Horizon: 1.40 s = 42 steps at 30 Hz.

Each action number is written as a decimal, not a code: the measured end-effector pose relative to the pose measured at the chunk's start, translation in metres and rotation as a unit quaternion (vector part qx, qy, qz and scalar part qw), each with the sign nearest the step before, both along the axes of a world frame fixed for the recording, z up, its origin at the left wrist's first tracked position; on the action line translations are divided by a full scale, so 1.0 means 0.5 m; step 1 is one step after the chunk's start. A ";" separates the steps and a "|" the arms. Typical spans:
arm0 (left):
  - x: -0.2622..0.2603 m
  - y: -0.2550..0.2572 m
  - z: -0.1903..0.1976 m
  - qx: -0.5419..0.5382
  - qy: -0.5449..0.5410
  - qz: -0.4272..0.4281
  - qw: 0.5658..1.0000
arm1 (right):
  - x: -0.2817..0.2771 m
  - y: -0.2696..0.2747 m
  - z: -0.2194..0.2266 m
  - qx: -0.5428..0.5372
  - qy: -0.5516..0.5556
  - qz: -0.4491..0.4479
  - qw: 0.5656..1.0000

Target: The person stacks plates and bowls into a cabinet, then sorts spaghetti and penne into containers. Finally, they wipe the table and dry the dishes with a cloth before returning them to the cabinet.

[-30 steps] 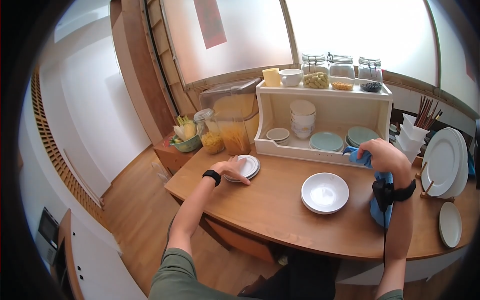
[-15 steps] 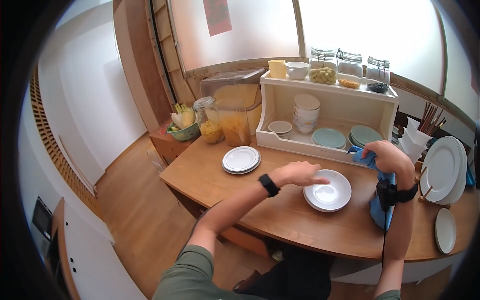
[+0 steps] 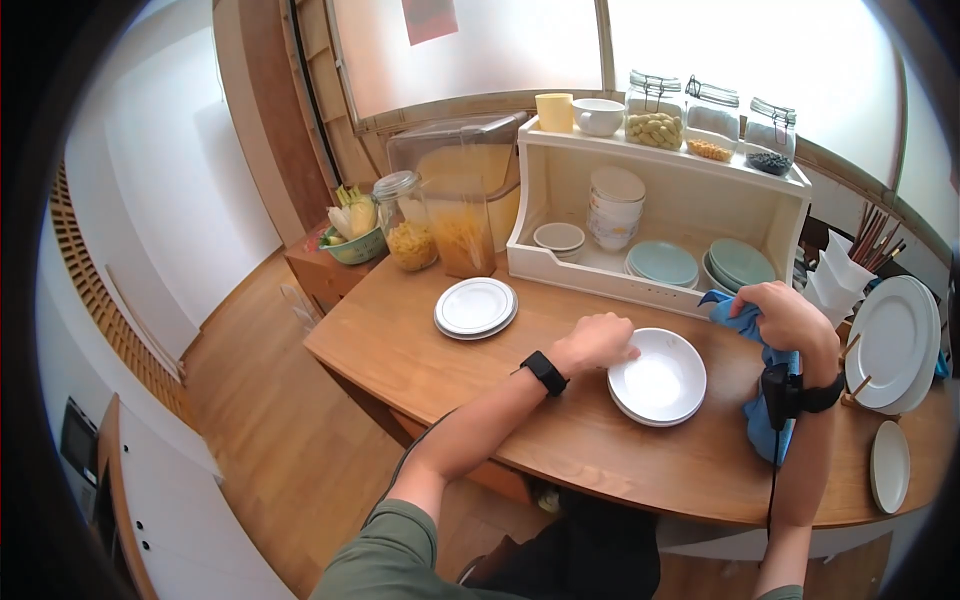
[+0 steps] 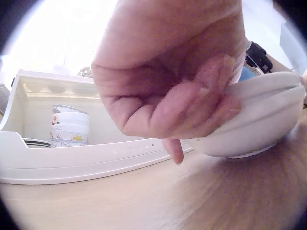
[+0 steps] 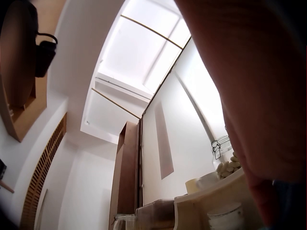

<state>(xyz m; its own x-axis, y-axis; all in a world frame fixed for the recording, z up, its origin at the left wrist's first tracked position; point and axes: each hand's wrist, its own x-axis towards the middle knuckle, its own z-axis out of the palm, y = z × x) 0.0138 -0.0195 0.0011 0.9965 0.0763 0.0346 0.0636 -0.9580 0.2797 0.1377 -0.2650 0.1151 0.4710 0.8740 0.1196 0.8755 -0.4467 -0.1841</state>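
Two stacked white bowls (image 3: pixel 657 376) stand on the table. My left hand (image 3: pixel 595 343) is at their left rim, its fingers curled over the edge; in the left wrist view that hand (image 4: pixel 168 81) covers the near side of the bowls (image 4: pixel 259 115). Further right, my right hand (image 3: pixel 790 318) pinches the top of a blue cloth (image 3: pixel 764 420), which hangs down to the tabletop. Only a dark, close part of the right hand (image 5: pixel 249 110) appears in the right wrist view. A stack of small white plates (image 3: pixel 476 306) lies left of the bowls.
Behind is a white shelf (image 3: pixel 610 278) with bowls and green plates, jars on top. Pasta containers (image 3: pixel 462 240) stand at the back left. At the right are a rack of plates (image 3: pixel 890 340), an oval dish (image 3: pixel 889 467) and chopsticks in white holders (image 3: pixel 838 270).
My left hand has left the small plates and moved right to the bowls, its fingers now curled at their rim. The right hand stays on the blue cloth. The head view has shifted slightly.
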 end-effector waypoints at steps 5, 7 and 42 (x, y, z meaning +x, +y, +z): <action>0.000 0.025 -0.002 -0.037 -0.044 0.005 0.998 | -0.015 0.022 -0.004 -0.024 0.012 -0.007 1.000; 0.002 0.032 -0.001 -0.061 -0.053 0.006 0.997 | -0.018 0.029 -0.006 -0.013 0.013 0.005 1.000; 0.005 -0.004 0.028 -0.393 -0.305 0.022 0.867 | -0.075 0.101 -0.053 0.113 -0.184 0.048 0.975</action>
<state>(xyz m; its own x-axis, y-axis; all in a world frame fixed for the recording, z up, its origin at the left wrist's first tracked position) 0.0164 -0.0215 0.0150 0.8066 0.3524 0.4747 -0.2945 -0.4567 0.8395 0.1002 -0.2144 0.0886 0.2777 0.8436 0.4596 0.9367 -0.3439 0.0652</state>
